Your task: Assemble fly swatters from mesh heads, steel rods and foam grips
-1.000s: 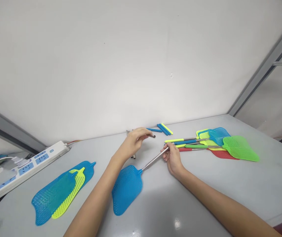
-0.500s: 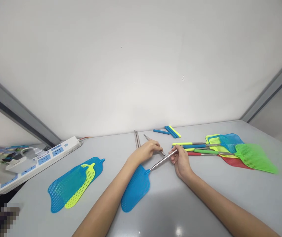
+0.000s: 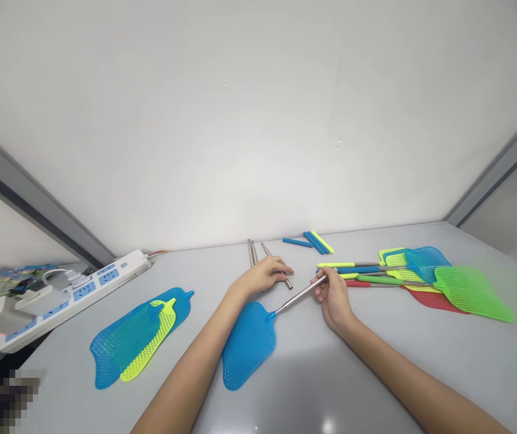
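Head view: right hand (image 3: pixel 334 296) has a pinch grip closed on the free end of the metal rod (image 3: pixel 301 294) of the blue swatter (image 3: pixel 248 343). The swatter's mesh head lies flat on the worktop (image 3: pixel 376 361), rod angled up toward the hand. Left hand (image 3: pixel 265 274) rests fingers-down on a loose steel rod (image 3: pixel 280 278) just behind; grip looks lightly closed over it, but whether it's actually lifted I can't tell. Two more bare rods (image 3: pixel 251 253) lie beside it near the wall.

Foam sleeves (image 3: pixel 315 242), blue and yellow, sit near the back wall, apart from both hands. Finished swatters (image 3: pixel 421 276) with coloured handles are fanned out to the right; loose mesh heads (image 3: pixel 138 334) lie to the left, next to a power strip (image 3: pixel 77 289).

My read on doing this well: keep the right pinch close to the rod tip so the end stays steady and exposed, and let the mesh head stay on the worktop as a pivot. The left should release or park the spare rod parallel with the other two so it doesn't roll. Keep the rod end level, not tilted.
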Motion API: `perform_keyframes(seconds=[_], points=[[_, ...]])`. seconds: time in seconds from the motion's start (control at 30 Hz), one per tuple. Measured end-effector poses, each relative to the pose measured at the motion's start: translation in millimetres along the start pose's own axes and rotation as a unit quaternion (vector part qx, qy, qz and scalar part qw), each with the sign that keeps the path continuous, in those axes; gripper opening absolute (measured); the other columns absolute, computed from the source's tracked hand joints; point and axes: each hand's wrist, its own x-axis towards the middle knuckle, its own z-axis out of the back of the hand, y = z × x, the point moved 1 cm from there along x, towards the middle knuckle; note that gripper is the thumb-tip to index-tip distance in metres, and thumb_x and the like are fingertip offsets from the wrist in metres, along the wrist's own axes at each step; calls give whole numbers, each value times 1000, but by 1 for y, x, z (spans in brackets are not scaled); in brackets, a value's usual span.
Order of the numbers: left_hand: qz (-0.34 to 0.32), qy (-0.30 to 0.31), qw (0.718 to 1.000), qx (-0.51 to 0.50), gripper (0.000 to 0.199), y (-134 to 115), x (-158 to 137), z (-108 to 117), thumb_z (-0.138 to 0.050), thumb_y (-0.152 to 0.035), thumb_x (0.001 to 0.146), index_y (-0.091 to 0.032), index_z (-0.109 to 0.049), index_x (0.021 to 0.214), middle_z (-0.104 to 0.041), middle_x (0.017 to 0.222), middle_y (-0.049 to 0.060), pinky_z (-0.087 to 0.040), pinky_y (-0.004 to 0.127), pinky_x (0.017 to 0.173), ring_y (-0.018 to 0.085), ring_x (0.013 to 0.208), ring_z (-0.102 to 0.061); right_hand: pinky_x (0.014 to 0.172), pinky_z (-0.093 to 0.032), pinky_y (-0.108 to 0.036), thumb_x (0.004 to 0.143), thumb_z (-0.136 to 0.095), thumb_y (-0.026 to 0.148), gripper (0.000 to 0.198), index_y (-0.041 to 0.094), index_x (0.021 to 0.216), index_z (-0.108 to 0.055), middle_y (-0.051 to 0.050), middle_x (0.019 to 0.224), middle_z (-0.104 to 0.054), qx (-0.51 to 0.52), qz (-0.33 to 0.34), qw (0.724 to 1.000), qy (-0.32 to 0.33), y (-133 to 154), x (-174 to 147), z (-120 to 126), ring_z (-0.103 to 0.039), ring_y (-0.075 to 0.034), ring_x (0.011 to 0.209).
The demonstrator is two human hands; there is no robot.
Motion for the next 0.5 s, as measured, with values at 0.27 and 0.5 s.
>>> perform_keyframes(seconds=[0.27, 0.5], points=[[114, -57, 989, 71, 25, 8, -5, 15, -53, -25, 71, -21, -60, 95, -57, 90, 7, -36, 33, 79, 19, 84, -52, 29, -23, -16, 69, -49, 33, 20, 16, 59, -48, 0, 47, -53, 1, -4, 1000, 3, -1, 1, 1, -39, -6, 32], [243, -75, 958, 130, 30, -2, -9, 19, -44, -24, 76, -18, -53, 104, -40, 119, 14, -24, 46, 88, 28, 115, -31, 30, -23, -16, 70, -48, 33, 20, 16, 59, -48, 0, 47, -53, -1, -3, 1000, 7, -1, 1, 1, -39, -6, 33]])
